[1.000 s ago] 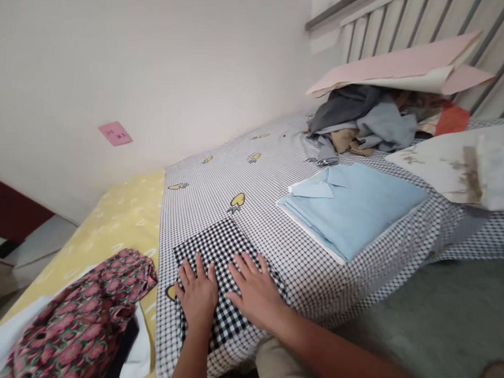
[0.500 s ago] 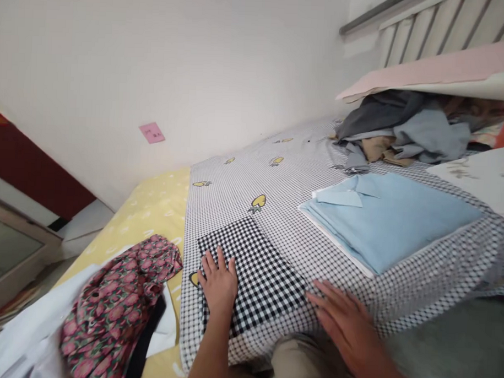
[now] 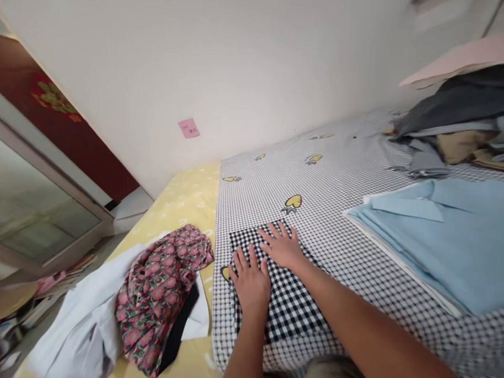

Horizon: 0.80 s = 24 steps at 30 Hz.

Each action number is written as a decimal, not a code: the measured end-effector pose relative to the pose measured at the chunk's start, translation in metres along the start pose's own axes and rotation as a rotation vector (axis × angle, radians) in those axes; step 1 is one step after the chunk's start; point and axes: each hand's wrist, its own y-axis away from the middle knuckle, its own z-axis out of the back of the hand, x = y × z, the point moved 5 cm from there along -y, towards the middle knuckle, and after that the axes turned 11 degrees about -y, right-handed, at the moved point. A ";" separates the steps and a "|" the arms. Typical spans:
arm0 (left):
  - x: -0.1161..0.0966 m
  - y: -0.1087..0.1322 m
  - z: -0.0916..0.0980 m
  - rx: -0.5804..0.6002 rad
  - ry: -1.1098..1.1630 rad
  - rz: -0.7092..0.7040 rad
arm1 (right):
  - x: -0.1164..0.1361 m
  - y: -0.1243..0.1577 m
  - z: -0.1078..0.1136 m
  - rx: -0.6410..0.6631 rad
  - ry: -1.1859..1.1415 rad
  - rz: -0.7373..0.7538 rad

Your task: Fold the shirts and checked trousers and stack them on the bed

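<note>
A folded black-and-white checked cloth (image 3: 291,309) lies flat on the finely checked bed sheet (image 3: 260,195). My left hand (image 3: 251,280) rests palm down on the cloth's left part, fingers spread. Up by the far edge of the same cloth, my right hand (image 3: 282,246) also lies flat with its fingers apart, its forearm crossing the cloth's right side. Neither hand grips anything. To the right is a folded light blue shirt (image 3: 461,240) with its collar showing.
A crumpled red floral garment (image 3: 161,296) and white clothes (image 3: 90,321) lie on the yellow sheet (image 3: 181,192) at left. Dark and grey clothes (image 3: 457,108) are piled at the back right, below a pink sheet (image 3: 471,56). A wall (image 3: 256,62) stands behind the bed.
My right hand has moved left and away from me, from the cloth's near right corner onto its far part. My left hand stays on the cloth. The view has turned left.
</note>
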 end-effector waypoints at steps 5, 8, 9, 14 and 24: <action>0.000 0.002 -0.001 0.010 0.002 0.010 | -0.007 -0.012 -0.001 0.028 0.017 -0.062; 0.000 0.003 -0.003 0.016 0.030 0.013 | -0.006 0.004 0.000 -0.022 0.069 -0.036; -0.001 0.003 -0.003 0.020 0.043 0.015 | -0.007 0.013 -0.001 -0.028 0.083 -0.025; -0.001 0.000 -0.005 0.087 0.128 0.014 | -0.023 0.058 -0.003 -0.024 0.092 0.044; 0.045 0.025 0.000 0.262 0.251 -0.020 | -0.070 0.110 0.012 -0.023 0.060 0.015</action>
